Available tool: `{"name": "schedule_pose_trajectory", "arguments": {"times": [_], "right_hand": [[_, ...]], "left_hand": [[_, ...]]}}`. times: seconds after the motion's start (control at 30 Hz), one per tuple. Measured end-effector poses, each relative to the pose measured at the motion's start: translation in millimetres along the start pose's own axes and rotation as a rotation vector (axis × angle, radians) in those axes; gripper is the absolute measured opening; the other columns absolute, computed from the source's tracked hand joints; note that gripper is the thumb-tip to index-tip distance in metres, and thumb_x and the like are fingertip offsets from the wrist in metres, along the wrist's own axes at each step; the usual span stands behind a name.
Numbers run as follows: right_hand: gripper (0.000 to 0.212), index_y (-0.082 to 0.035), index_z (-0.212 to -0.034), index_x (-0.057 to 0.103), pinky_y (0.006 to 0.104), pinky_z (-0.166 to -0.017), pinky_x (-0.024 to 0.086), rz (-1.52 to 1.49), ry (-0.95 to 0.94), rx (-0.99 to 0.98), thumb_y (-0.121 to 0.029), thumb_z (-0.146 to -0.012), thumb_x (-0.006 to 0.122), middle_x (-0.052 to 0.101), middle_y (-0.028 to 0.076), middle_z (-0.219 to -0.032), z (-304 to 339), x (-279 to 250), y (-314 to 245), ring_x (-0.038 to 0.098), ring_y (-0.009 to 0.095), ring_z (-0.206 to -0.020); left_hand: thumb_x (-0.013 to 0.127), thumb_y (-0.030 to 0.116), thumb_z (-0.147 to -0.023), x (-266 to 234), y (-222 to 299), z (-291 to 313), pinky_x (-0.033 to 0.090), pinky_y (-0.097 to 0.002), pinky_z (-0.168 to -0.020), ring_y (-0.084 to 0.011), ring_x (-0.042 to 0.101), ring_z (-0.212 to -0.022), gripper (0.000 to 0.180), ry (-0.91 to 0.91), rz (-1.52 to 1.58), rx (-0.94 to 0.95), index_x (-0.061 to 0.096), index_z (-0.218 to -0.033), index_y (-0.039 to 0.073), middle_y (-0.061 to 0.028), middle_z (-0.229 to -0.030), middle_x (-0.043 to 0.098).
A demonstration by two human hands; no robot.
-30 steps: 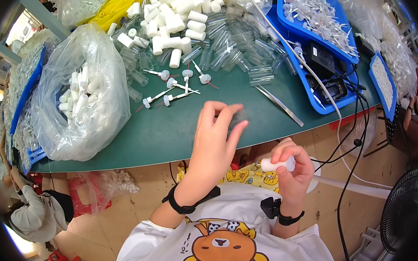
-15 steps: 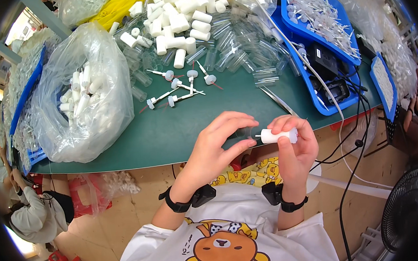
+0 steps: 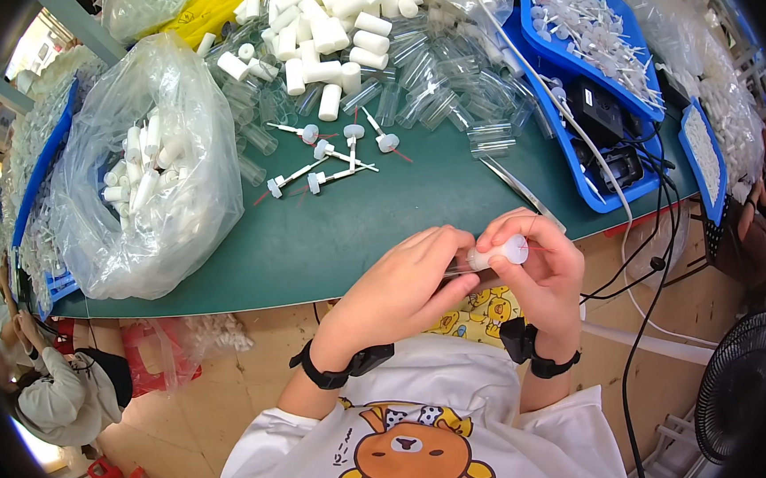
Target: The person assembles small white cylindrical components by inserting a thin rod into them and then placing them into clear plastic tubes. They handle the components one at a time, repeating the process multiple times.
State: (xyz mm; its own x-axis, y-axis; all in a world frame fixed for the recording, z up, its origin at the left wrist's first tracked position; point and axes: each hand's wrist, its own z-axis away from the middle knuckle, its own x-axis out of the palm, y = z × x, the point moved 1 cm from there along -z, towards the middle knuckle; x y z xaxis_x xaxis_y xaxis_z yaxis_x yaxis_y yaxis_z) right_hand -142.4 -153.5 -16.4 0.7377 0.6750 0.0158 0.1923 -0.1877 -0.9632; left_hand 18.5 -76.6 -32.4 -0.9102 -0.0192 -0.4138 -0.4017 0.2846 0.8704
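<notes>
Above the table's near edge, both hands are brought together. My left hand (image 3: 404,282) is closed around a clear tube (image 3: 458,268), most of it hidden by the fingers. My right hand (image 3: 545,263) grips a white foam cylinder (image 3: 496,255) with a translucent round cap and a thin red wire at its end. The cylinder's left end meets the mouth of the tube; how far it sits inside cannot be seen. Beyond the hands, several white stems with pale caps and red wires (image 3: 317,180) lie on the green table (image 3: 356,232).
Tweezers (image 3: 520,192) lie right of centre. Loose foam cylinders (image 3: 329,102) and clear tubes (image 3: 491,138) are heaped at the back. A plastic bag (image 3: 195,225) of white pieces stands left. Blue trays (image 3: 574,172) and black cables (image 3: 661,211) are at right.
My hands have closed together, bringing the foam cylinder to the tube. My left fingers have curled in, and the cylinder's capped end has turned toward me.
</notes>
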Motion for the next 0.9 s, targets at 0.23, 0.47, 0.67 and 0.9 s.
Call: {"name": "schedule_pose_trajectory", "arguments": {"times": [0.23, 0.47, 0.67, 0.9], "right_hand": [[0.020, 0.005, -0.100, 0.058, 0.0310, -0.085, 0.049, -0.278, 0.118, 0.067, 0.012, -0.082, 0.063, 0.062, 0.015, -0.101, 2, 16, 5, 0.058, 0.018, -0.100], [0.020, 0.003, -0.096, 0.061, 0.0332, -0.094, 0.042, -0.112, 0.106, 0.031, 0.008, -0.078, 0.066, 0.057, 0.012, -0.110, 8, 24, 23, 0.046, 0.020, -0.116], [0.026, -0.001, -0.100, 0.060, 0.0322, -0.093, 0.040, -0.056, 0.061, -0.011, 0.006, -0.076, 0.068, 0.045, 0.011, -0.117, 9, 24, 28, 0.047, 0.019, -0.111], [0.039, -0.001, -0.109, 0.055, 0.0325, -0.093, 0.041, -0.103, 0.046, -0.031, 0.001, -0.074, 0.071, 0.046, 0.012, -0.118, 9, 25, 27, 0.048, 0.020, -0.109]], "left_hand": [[0.063, 0.014, -0.087, 3, -2, 1, 0.044, -0.0401, -0.070, -0.0326, 0.055, -0.078, 0.021, 0.070, 0.045, -0.002, 0.050, -0.095, 0.000, -0.0141, -0.084, 0.054], [0.067, 0.012, -0.084, 1, -8, 4, 0.043, -0.0380, -0.064, -0.0307, 0.052, -0.072, 0.023, 0.059, 0.046, -0.007, 0.050, -0.094, 0.000, -0.0126, -0.080, 0.052], [0.068, 0.004, -0.071, -1, -6, 3, 0.043, -0.0356, -0.061, -0.0274, 0.052, -0.069, 0.032, 0.044, 0.099, 0.091, 0.051, -0.098, 0.001, -0.0103, -0.078, 0.050], [0.066, 0.002, -0.068, -2, -6, 3, 0.045, -0.0331, -0.063, -0.0276, 0.054, -0.074, 0.039, 0.117, 0.143, 0.101, 0.054, -0.105, 0.001, -0.0118, -0.086, 0.055]]}}
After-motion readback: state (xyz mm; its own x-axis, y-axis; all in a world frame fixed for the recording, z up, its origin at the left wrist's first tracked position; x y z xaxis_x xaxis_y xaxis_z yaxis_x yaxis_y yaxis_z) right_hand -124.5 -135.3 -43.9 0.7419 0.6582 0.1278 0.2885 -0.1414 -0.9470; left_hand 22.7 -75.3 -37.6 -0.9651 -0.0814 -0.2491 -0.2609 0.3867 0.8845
